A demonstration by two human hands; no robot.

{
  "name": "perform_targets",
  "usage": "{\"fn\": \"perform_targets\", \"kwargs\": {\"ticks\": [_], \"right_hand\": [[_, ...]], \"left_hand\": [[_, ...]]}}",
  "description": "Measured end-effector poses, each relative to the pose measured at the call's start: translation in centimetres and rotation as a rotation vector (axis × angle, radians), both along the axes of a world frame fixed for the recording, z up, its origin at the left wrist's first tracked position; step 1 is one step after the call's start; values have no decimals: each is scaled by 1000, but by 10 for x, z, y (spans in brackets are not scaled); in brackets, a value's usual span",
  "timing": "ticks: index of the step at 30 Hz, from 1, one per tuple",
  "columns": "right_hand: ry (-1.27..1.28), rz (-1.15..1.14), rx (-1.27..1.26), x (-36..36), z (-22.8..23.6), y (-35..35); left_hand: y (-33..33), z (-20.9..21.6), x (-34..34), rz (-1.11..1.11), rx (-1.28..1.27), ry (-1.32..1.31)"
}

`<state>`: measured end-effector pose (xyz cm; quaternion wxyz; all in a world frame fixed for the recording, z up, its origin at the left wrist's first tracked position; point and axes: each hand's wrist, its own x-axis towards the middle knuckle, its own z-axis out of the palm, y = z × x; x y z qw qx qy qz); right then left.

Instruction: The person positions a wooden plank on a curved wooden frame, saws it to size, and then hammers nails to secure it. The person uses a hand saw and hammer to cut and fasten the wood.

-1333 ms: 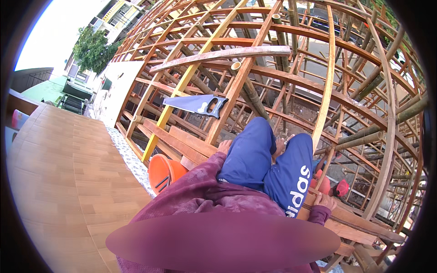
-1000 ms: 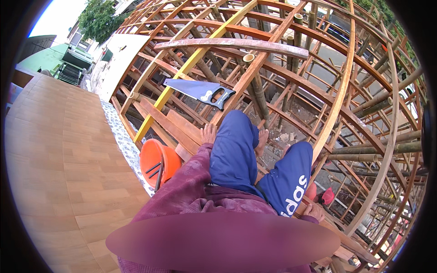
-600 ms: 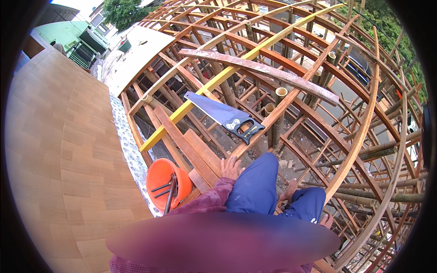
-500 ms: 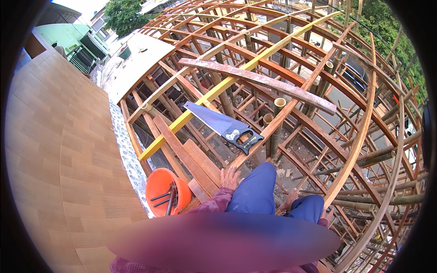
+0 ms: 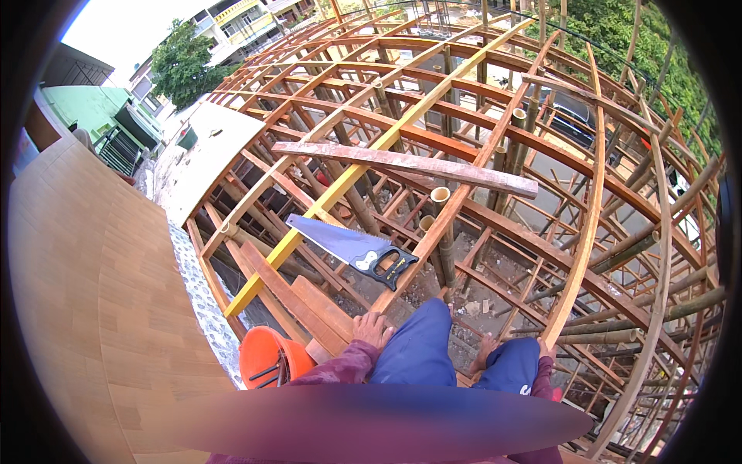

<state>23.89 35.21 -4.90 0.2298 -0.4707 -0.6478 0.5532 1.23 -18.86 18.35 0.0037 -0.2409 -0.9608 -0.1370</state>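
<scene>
My left hand (image 5: 373,329) rests on the wooden framing beside my left knee, fingers spread and apparently holding nothing. Next to it lie short brown planks (image 5: 321,309). My right hand (image 5: 546,349) touches a long timber beam (image 5: 581,286) outside my right knee; its fingers are too small and partly hidden to read. In front of me a handsaw (image 5: 348,246) with a bluish blade and black handle lies across a yellow-painted beam (image 5: 328,199) and a brown beam (image 5: 440,236). Left of my left sleeve stands an orange bucket (image 5: 259,352) with dark tools inside.
A grid of timber beams on bamboo posts (image 5: 440,196) has deep open gaps between its members. A loose, whitish-stained plank (image 5: 410,166) crosses the beams. Brown panelling (image 5: 100,286) runs along the left. A pale sheet (image 5: 209,139) lies at the far left.
My view has tilted up, showing more buildings at the back, and the framework has shifted left in it. Both hands remain on the timber, and the saw lies as before.
</scene>
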Motion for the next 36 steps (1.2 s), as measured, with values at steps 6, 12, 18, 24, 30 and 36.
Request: {"fn": "perform_targets", "kwargs": {"ticks": [6, 12, 18, 24, 30, 36], "right_hand": [[-299, 12, -132, 24, 38, -31], [-215, -35, -166, 25, 74, -54], [-182, -36, -135, 39, 70, -55], [-234, -189, -187, 40, 39, -41], [-295, -97, -189, 11, 49, -37], [-387, -58, -151, 5, 66, -39]], "left_hand": [[-13, 41, 5, -203, -152, -85], [-15, 53, -1, -234, -153, -173], [-20, 49, 2, -273, -137, -194], [-23, 34, -6, -321, -104, -160], [-21, 20, -4, -249, -95, -121], [-52, -34, -15, -218, -11, -10]]}}
